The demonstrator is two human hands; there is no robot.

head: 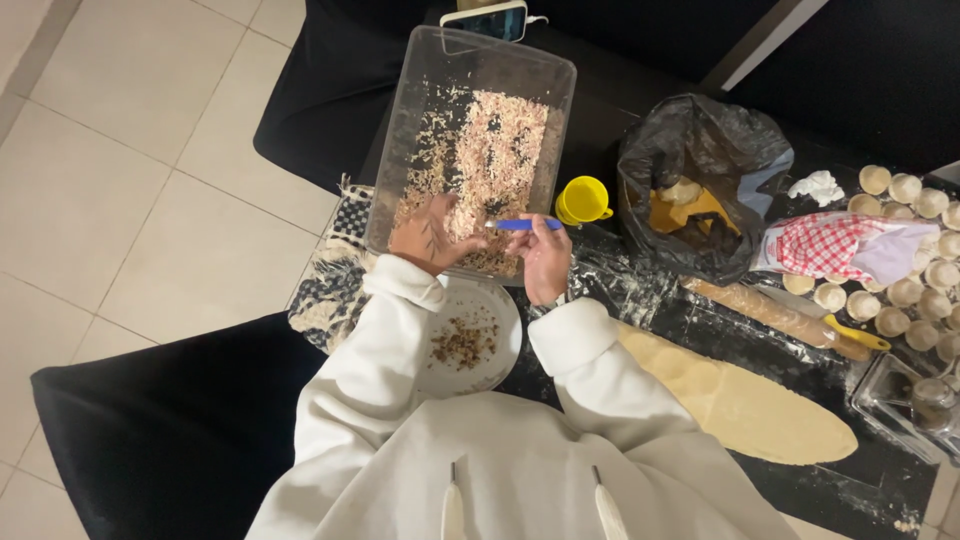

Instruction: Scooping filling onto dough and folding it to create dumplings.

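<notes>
**Filling worked in the clear tub, dough waiting**

A blue-handled utensil (525,225) is gripped in the right hand (545,258) and held over the clear rectangular plastic tub (408,110) of pinkish chopped filling (495,160). The left hand (430,235) is spread, palm down, on the filling at the tub's near edge; nothing is clasped in it. The step is judged to be gathering or sorting the filling; a steady pass of the utensil toward the round white plate (500,315) of dark scraps, just below the tub, seems called for.

Counted: one tub, one plate, one yellow plastic cup (583,200), one wooden rolling pin (770,312), one rolled-out sheet of pale dough (740,405), and roughly twenty small dough rounds (905,290).
</notes>
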